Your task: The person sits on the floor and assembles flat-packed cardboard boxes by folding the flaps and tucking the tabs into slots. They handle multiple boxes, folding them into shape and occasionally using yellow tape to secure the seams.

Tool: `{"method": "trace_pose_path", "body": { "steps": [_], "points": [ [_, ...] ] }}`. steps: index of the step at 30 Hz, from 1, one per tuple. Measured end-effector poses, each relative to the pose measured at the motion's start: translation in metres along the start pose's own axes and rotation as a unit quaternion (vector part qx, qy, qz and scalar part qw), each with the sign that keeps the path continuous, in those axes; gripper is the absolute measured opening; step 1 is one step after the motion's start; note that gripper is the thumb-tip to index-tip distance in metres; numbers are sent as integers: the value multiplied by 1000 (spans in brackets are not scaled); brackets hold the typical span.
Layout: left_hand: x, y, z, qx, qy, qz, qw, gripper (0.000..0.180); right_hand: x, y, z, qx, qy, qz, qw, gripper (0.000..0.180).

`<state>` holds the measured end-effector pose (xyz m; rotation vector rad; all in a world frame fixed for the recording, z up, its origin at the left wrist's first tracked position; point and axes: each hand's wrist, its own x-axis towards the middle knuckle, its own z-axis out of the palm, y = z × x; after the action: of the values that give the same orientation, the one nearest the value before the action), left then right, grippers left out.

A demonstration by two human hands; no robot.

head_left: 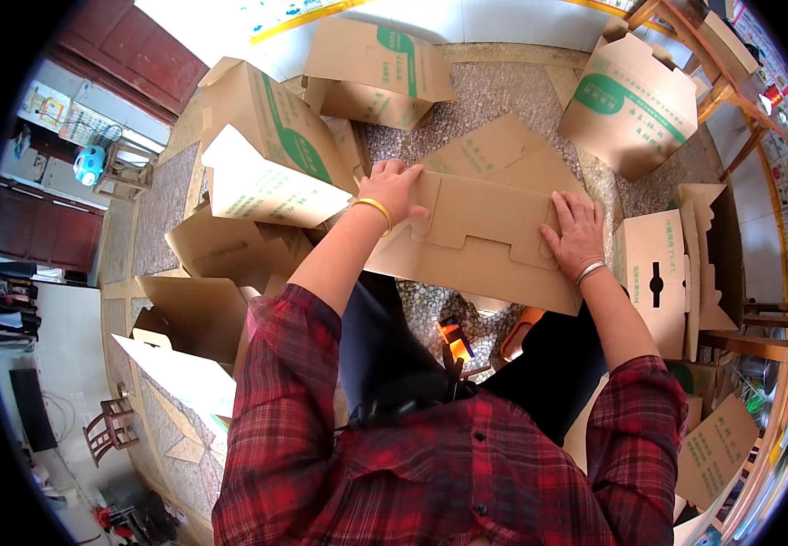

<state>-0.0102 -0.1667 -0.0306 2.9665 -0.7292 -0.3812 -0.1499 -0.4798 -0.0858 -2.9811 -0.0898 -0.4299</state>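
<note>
Across my lap is a brown cardboard box (pixel 494 259) with an interlocking tabbed bottom, its slotted flaps facing up. At its upper left corner, my left hand (pixel 392 194) grips the edge, with the thumb lying on the cardboard. My right hand (pixel 578 229) holds the right end, fingers over the edge and thumb near the cut tab. Beyond the far edge spread flat flaps with green print (pixel 489 150). What lies under the box is mostly hidden.
Printed cartons stand at the left (pixel 276 146), far middle (pixel 376 68), far right (pixel 631 105) and right (pixel 656 273). Open boxes (pixel 198 314) sit by my left arm. Wooden furniture (pixel 744 346) lines the right. An orange-and-black object (pixel 455 338) lies between my legs.
</note>
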Motion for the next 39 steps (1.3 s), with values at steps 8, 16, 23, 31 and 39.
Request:
{"method": "trace_pose_path", "body": {
  "steps": [8,16,23,31,39],
  "points": [
    [0,0,5,-22,16,0,1000,82,1,1,1,-1,-9,8,1000,61],
    [-2,-5,16,-39,37,21,998,83,1,2,1,0,-4,6,1000,61],
    [-8,4,21,-27,12,-7,1000,81,1,0,1,-3,-5,7,1000,61],
    [-14,19,67,42,166,-35,985,75,-2,-3,1,-7,-18,17,1000,61],
    [-1,-28,67,-195,122,56,972,68,2,-4,0,-16,-31,18,999,65]
  ]
}}
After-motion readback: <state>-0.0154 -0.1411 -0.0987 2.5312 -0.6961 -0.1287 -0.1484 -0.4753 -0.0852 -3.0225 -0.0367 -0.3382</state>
